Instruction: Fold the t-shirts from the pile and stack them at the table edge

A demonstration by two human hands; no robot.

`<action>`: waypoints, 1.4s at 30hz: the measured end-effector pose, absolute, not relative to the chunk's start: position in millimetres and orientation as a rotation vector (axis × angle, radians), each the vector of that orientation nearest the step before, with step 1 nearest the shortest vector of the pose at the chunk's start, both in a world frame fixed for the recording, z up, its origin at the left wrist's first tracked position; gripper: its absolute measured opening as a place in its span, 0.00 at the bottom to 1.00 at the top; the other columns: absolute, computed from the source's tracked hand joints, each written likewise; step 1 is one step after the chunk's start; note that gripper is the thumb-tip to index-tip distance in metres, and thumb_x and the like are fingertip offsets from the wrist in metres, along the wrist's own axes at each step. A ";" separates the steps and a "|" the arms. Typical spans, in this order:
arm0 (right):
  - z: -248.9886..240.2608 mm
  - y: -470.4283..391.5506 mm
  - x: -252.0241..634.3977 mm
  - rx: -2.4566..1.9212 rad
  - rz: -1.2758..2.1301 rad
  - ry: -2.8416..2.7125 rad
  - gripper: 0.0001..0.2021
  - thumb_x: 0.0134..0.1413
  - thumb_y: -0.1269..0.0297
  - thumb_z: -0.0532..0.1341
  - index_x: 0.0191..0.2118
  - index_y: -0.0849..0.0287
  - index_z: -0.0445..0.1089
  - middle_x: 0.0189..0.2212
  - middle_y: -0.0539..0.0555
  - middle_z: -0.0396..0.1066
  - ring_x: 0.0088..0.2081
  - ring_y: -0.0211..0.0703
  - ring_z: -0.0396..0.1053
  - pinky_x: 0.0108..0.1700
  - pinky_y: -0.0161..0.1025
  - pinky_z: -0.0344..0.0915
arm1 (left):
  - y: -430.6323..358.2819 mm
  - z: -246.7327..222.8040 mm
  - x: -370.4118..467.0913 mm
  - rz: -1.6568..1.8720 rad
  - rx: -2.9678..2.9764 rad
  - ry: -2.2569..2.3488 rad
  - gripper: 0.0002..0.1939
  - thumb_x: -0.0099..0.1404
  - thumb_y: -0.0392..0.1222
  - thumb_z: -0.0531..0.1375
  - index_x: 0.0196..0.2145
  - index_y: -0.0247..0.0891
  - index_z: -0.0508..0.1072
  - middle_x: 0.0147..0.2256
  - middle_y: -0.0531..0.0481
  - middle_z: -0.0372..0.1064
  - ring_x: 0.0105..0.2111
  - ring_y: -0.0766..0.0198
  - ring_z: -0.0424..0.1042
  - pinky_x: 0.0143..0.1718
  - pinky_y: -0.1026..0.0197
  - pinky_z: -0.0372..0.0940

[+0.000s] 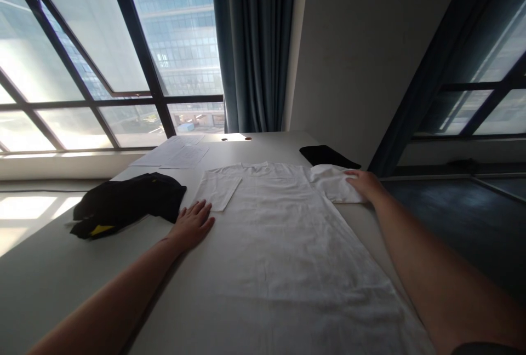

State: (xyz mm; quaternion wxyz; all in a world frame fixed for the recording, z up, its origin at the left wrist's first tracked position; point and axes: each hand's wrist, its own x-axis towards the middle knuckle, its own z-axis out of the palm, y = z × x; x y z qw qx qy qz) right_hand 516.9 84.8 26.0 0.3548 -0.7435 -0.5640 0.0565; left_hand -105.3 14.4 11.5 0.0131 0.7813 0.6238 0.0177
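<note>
A white T-shirt [271, 245] lies spread on the table, its collar at the far end. Its left sleeve is folded inward over the body, while the right sleeve extends out to the side. My left hand [192, 224] rests flat on the shirt's left edge, just below the folded sleeve, fingers stretched out. At the outer end of the right sleeve, my right hand [365, 184] has its fingers closed on the fabric; the thumb is partly hidden.
A crumpled black garment [129, 201] with a yellow patch lies left of the shirt. Printed papers [184, 155] lie at the table's far left. A flat black item [329, 156] sits beyond the right sleeve. The white table [263, 147] ends near a dark curtain [255, 48] and windows.
</note>
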 end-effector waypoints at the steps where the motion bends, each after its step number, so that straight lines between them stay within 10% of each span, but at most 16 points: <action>1: 31.8 85.7 513.3 -1.935 0.073 -1.520 0.22 0.53 0.66 0.63 0.54 0.59 0.79 0.50 0.62 0.78 0.52 0.61 0.75 0.57 0.50 0.70 | 14.4 11.7 -105.3 0.048 2.435 1.946 0.34 0.75 0.57 0.45 0.73 0.44 0.56 0.74 0.47 0.44 0.74 0.51 0.43 0.72 0.41 0.42; 13: 95.3 120.3 379.2 -1.801 -0.239 -2.316 0.31 0.55 0.74 0.58 0.66 0.62 0.68 0.68 0.61 0.62 0.65 0.56 0.65 0.65 0.43 0.61 | 11.0 15.3 -105.0 0.045 2.418 1.938 0.35 0.75 0.57 0.45 0.74 0.41 0.55 0.75 0.46 0.43 0.74 0.49 0.41 0.72 0.39 0.41; 22: 34.9 114.6 279.8 -2.041 0.173 -2.470 0.39 0.69 0.43 0.52 0.78 0.50 0.40 0.72 0.60 0.54 0.69 0.59 0.58 0.67 0.53 0.55 | 7.1 19.6 -105.1 0.072 2.417 1.936 0.33 0.75 0.56 0.46 0.73 0.41 0.56 0.74 0.44 0.44 0.74 0.50 0.42 0.72 0.39 0.42; 26: 6.6 122.7 283.1 -2.087 0.144 -2.326 0.34 0.74 0.46 0.42 0.78 0.53 0.39 0.77 0.57 0.38 0.75 0.58 0.40 0.72 0.58 0.41 | 7.1 20.4 -105.9 0.084 2.419 1.917 0.33 0.75 0.55 0.48 0.72 0.41 0.57 0.74 0.43 0.45 0.74 0.49 0.43 0.72 0.39 0.42; 35: -2.3 148.9 317.7 -2.303 0.064 -2.097 0.38 0.73 0.45 0.42 0.76 0.67 0.44 0.76 0.68 0.37 0.75 0.60 0.38 0.73 0.51 0.39 | 7.7 18.5 -106.8 0.119 2.514 1.843 0.31 0.76 0.54 0.47 0.72 0.41 0.58 0.73 0.41 0.47 0.74 0.47 0.44 0.71 0.34 0.39; 42: -18.9 151.2 315.7 -2.273 0.095 -2.157 0.41 0.69 0.36 0.41 0.78 0.57 0.42 0.77 0.63 0.37 0.75 0.63 0.38 0.73 0.55 0.38 | 9.3 18.5 -106.9 0.089 2.601 1.747 0.32 0.78 0.55 0.44 0.73 0.41 0.57 0.74 0.41 0.45 0.74 0.48 0.42 0.73 0.40 0.38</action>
